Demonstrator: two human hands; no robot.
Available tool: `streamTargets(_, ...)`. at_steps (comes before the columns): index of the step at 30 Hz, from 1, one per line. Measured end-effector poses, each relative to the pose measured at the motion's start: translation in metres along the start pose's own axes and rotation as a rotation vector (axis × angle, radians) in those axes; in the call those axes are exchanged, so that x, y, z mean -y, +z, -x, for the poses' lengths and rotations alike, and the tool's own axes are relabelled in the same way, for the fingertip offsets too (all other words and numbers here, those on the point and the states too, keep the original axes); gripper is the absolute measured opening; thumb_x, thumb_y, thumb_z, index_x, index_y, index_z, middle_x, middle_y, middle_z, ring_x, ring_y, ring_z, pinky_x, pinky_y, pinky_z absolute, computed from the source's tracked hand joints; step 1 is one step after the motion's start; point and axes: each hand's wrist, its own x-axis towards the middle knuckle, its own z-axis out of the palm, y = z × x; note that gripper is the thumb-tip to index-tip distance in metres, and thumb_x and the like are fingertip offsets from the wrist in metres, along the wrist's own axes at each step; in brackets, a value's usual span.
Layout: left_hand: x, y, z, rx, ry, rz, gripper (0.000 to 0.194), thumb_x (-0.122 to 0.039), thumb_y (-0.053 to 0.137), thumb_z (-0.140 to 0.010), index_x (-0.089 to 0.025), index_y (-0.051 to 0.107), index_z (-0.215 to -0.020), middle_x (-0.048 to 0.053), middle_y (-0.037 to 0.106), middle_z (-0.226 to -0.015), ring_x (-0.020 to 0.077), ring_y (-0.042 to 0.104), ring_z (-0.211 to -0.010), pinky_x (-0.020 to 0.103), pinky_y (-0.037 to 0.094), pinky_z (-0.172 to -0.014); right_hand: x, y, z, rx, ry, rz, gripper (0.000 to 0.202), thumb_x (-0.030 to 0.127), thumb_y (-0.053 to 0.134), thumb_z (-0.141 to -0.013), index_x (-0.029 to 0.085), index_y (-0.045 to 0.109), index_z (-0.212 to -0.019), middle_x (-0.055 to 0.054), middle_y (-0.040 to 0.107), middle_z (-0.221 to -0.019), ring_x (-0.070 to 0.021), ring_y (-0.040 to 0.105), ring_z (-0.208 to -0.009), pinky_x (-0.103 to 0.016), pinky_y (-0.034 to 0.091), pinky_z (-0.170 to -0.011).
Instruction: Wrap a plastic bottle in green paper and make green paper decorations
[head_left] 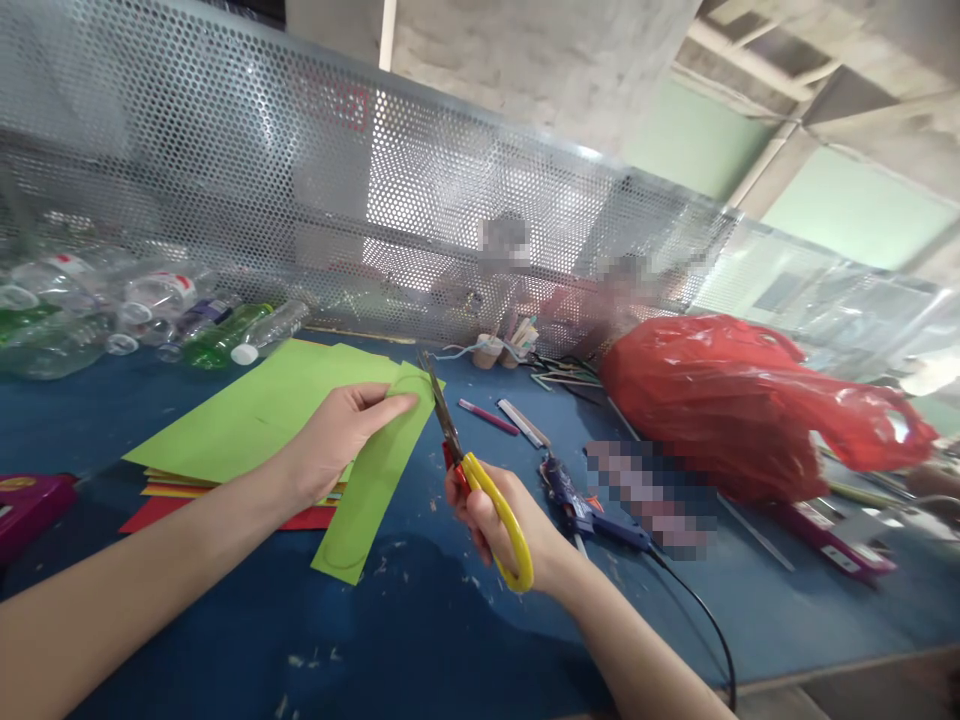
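My left hand (349, 430) pinches a long strip of green paper (379, 490) near its top end, thumb on the front face. Faint curved outlines are drawn at both ends of the strip. In my right hand (499, 510) is a pair of scissors (484, 490) with yellow and red handles, fingers wrapped through the loops. The scissor blades point up and lie at the strip's upper right edge; whether they are cutting into it I cannot tell. Beneath my left hand spreads a stack of coloured paper (247, 410), green on top, with yellow and red sheets lower down.
Plastic bottles (217, 335) lie at the back left against a perforated metal screen (300, 180). A purple pen (487, 417), a blue glue gun (566, 495) with its cord and a red plastic bag (705, 400) are to the right. People show blurred behind the screen.
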Motion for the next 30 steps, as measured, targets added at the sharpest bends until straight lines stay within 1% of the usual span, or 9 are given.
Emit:
streamTargets(8,-0.009,-0.006,0.001,-0.005,0.016,-0.152,0.018,-0.038,0.07,-0.073,-0.02,0.071,-0.071,-0.001,0.067,-0.059,0.011,0.056,-0.046,0.022,0.043,-0.046,0.002,-0.008,0.003,0.013,0.02,0.084,0.063,0.079,0.033,-0.078,0.017,0.045,-0.08,0.005,0.038,-0.06,-0.0058,0.037,-0.044,-0.018,0.028,-0.039)
streamTargets(11,-0.013,-0.012,-0.003,0.013,0.075,-0.234,0.015,-0.037,0.071,-0.072,-0.022,0.072,-0.076,0.0,0.069,-0.065,0.0125,0.059,-0.051,0.023,0.044,-0.05,0.002,-0.012,0.004,0.037,0.027,0.104,0.064,0.079,0.033,-0.077,0.017,0.046,-0.08,0.004,0.039,-0.061,-0.0055,0.036,-0.044,-0.018,0.028,-0.038)
streamTargets(15,-0.014,-0.023,-0.013,-0.054,0.229,-0.452,0.028,-0.039,0.072,-0.07,-0.025,0.07,-0.094,0.002,0.07,-0.083,0.0167,0.063,-0.07,0.028,0.047,-0.065,-0.001,-0.014,0.004,0.042,0.042,0.069,0.064,0.079,0.033,-0.077,0.017,0.046,-0.08,0.005,0.038,-0.061,-0.0049,0.037,-0.042,-0.017,0.03,-0.036)
streamTargets(18,-0.015,-0.024,-0.011,-0.237,0.49,-0.74,0.037,-0.038,0.072,-0.069,-0.024,0.064,-0.103,0.002,0.066,-0.087,0.0179,0.061,-0.081,0.03,0.044,-0.076,-0.004,-0.013,0.003,0.04,0.071,0.004,0.063,0.079,0.035,-0.077,0.017,0.045,-0.081,0.006,0.038,-0.059,-0.0048,0.038,-0.039,-0.017,0.032,-0.034)
streamTargets(20,-0.016,-0.017,-0.002,-0.396,0.693,-0.87,0.027,-0.035,0.071,-0.07,-0.022,0.062,-0.091,0.001,0.062,-0.082,0.017,0.058,-0.08,0.029,0.042,-0.076,-0.005,-0.013,0.003,0.034,0.079,-0.043,0.062,0.079,0.037,-0.076,0.018,0.044,-0.08,0.006,0.037,-0.058,-0.0044,0.037,-0.038,-0.016,0.033,-0.032)
streamTargets(22,-0.015,-0.004,0.012,-0.414,0.732,-0.926,0.015,-0.034,0.062,-0.079,-0.021,0.059,-0.073,-0.002,0.057,-0.064,0.0134,0.053,-0.063,0.025,0.04,-0.064,-0.006,-0.013,0.002,0.023,0.064,-0.076,0.061,0.079,0.038,-0.076,0.018,0.044,-0.08,0.007,0.035,-0.058,-0.0035,0.034,-0.037,-0.016,0.033,-0.032)
streamTargets(24,-0.009,0.009,0.025,-0.22,0.582,-0.932,0.034,-0.041,0.055,-0.083,-0.02,0.054,-0.056,-0.003,0.051,-0.051,0.0115,0.048,-0.05,0.024,0.034,-0.052,-0.006,-0.012,0.002,0.017,0.038,-0.083,0.061,0.078,0.039,-0.076,0.018,0.044,-0.079,0.008,0.035,-0.057,-0.0032,0.033,-0.037,-0.016,0.033,-0.031)
streamTargets(27,0.009,0.025,0.032,0.232,0.05,-0.67,0.043,-0.054,0.045,-0.085,-0.019,0.058,-0.064,0.002,0.061,-0.054,0.0144,0.057,-0.049,0.024,0.04,-0.049,-0.007,-0.012,0.002,0.006,0.004,-0.063,0.06,0.077,0.039,-0.077,0.017,0.045,-0.078,0.007,0.037,-0.057,-0.0035,0.034,-0.036,-0.016,0.033,-0.03)
streamTargets(30,0.03,0.031,0.028,0.319,-0.265,-0.333,0.05,-0.064,0.043,-0.081,-0.017,0.058,-0.081,0.003,0.061,-0.054,0.0158,0.059,-0.047,0.025,0.044,-0.049,-0.008,-0.011,0.002,-0.014,-0.029,-0.055,0.058,0.075,0.038,-0.08,0.017,0.046,-0.078,0.006,0.038,-0.057,-0.0042,0.035,-0.037,-0.016,0.034,-0.031)
